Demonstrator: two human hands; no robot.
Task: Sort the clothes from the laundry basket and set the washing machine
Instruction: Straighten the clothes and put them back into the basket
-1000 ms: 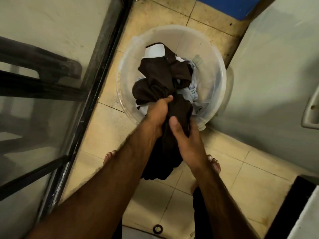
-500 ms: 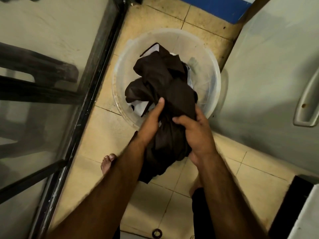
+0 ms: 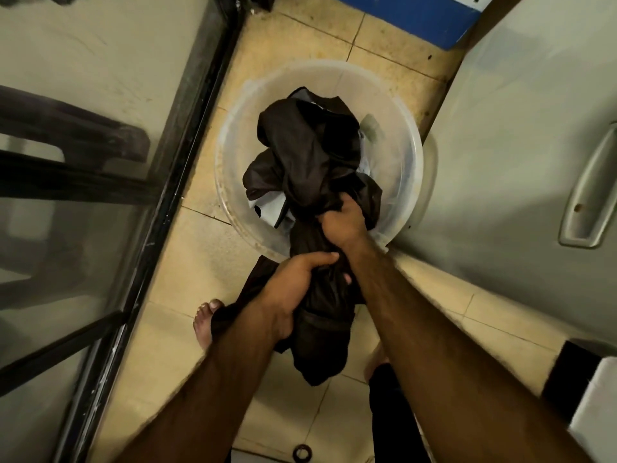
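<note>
Dark garment: a long piece of dark brown cloth (image 3: 310, 155), bunched and creased; its upper part is heaped inside the laundry basket, and its lower part hangs out over the near rim towards the floor, between the two forearms
Right hand: the right hand (image 3: 344, 222) is clenched round a gathered bunch of the garment, just above the basket's near rim
Left hand: the left hand (image 3: 293, 289) sits lower and closer to the person, with thumb on top and fingers wrapped round the hanging part of the same garment, close beside the right wrist
Other laundry: a white cloth (image 3: 270, 208) peeks out under the near left side of the heap, and a pale cloth (image 3: 364, 162) shows at its right, both inside the basket
Laundry basket: a round, translucent plastic tub (image 3: 400, 135) standing on the floor
Floor: beige tiles (image 3: 207, 262) with dark joints and some stains
Foot: one bare foot (image 3: 204, 322) on the tiles, just left of the hanging cloth
Left of the basket: a glass door in a dark frame (image 3: 187, 155); the shapes behind the glass are blurred
Right of the basket: a pale grey panel (image 3: 517, 145) right beside the tub, bearing a long handle (image 3: 591, 188); what it belongs to cannot be told
Near edge: a small dark ring (image 3: 302, 453) on the floor between the arms
</note>
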